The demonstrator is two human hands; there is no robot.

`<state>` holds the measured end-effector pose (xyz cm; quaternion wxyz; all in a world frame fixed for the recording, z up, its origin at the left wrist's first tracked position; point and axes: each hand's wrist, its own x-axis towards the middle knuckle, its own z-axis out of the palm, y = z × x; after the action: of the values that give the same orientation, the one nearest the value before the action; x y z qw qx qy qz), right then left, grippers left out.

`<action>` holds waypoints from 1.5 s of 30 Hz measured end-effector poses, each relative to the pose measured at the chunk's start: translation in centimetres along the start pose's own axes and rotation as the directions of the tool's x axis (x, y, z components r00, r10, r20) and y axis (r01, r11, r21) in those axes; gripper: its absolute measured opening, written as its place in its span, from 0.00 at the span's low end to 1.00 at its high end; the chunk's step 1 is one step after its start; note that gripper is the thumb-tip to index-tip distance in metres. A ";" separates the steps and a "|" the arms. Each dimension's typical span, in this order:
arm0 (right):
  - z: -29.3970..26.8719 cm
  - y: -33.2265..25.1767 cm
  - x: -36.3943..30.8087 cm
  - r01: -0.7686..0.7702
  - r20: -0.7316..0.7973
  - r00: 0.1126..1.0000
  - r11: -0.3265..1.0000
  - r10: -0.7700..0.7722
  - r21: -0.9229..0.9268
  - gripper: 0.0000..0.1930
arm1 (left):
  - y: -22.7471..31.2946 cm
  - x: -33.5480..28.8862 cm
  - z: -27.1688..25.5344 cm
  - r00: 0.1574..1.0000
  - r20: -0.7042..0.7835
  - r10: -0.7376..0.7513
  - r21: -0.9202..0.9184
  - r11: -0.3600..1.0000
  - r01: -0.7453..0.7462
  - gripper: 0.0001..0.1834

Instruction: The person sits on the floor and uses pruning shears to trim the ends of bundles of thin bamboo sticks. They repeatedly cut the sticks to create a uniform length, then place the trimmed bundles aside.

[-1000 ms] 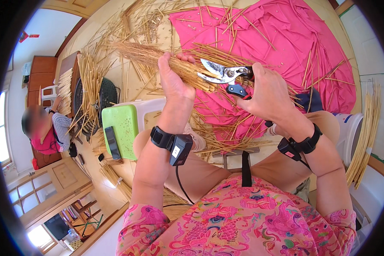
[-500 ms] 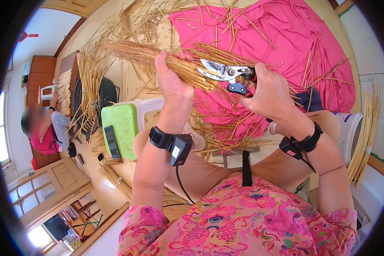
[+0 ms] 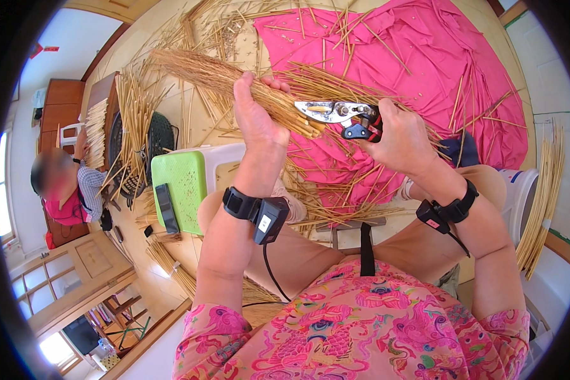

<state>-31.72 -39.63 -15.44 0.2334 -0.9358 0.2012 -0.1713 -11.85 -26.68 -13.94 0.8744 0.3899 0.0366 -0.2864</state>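
My left hand [image 3: 258,114] is wrapped round a bundle of straw stalks [image 3: 218,81]. Its feathery brown end points to the upper left, and the cut stalk ends face right. In my right hand [image 3: 402,136] is a pair of pruning shears [image 3: 335,112] with dark and red handles. The blades are closed together at the stalk ends, with a short pale piece of stalk lying against the metal. Beneath and behind the shears, many loose stalks [image 3: 335,82] lie over a pink cloth [image 3: 424,69].
A green-topped stool [image 3: 180,174] with a dark phone [image 3: 166,208] on it stands to my left. Beyond it, a dark basket [image 3: 161,136] holds long stalks, near another person [image 3: 73,190]. At right are a white bucket [image 3: 516,196] and an upright stalk bundle [image 3: 543,202].
The shears' blades have gone from parted to closed at the stalk ends, and the handles have come together. My left hand and the bundle have hardly moved.
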 end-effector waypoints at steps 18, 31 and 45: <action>-0.8 -0.4 0.9 -0.106 -0.066 0.989 0.946 0.132 0.306 0.31 | 1.6 0.0 1.4 0.995 0.097 -0.022 -0.115 0.993 0.033 0.17; -1.4 -1.3 0.5 -0.019 -0.066 0.997 0.993 0.027 0.120 0.31 | 1.1 1.1 0.3 0.996 0.084 0.015 -0.100 0.995 -0.007 0.13; -2.0 -1.7 0.6 -0.030 0.032 0.999 0.998 0.029 0.048 0.33 | 0.4 -0.1 1.0 0.989 0.144 0.042 -0.104 0.994 -0.027 0.16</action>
<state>-31.58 -39.23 -12.75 0.2615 -0.9294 0.2071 -0.1579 -11.90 -27.12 -12.91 0.8983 0.3235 -0.0197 -0.2968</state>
